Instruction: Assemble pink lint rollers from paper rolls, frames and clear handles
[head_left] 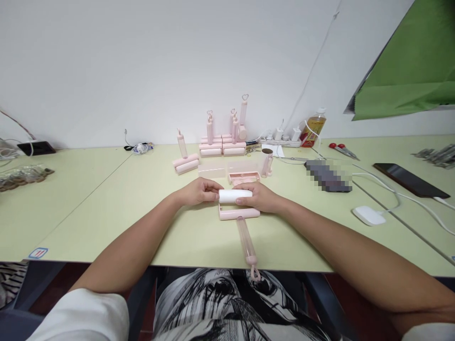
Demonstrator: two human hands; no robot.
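A pink lint roller [239, 214] lies near the table's front, its clear handle [246, 239] pointing toward me and its looped end reaching past the edge. At its far side is the white sticky roll [229, 196]. My right hand [261, 196] is wrapped over the right part of this roll, thumb along its near side. My left hand [202, 192] is closed at the left end, with thumb and fingertips against it; the exact contact is partly hidden. Just beyond are an open pink roller part [244, 177] and translucent covers [212, 170].
Several finished-looking pink lint rollers [211, 148] stand by the wall, and another [186, 164] lies left of them. A cardboard-cored roll [266, 163] stands to the right. Farther right are a bottle [313, 128], a power strip [280, 142], phones [410, 180] and a white charger [368, 215] with cables.
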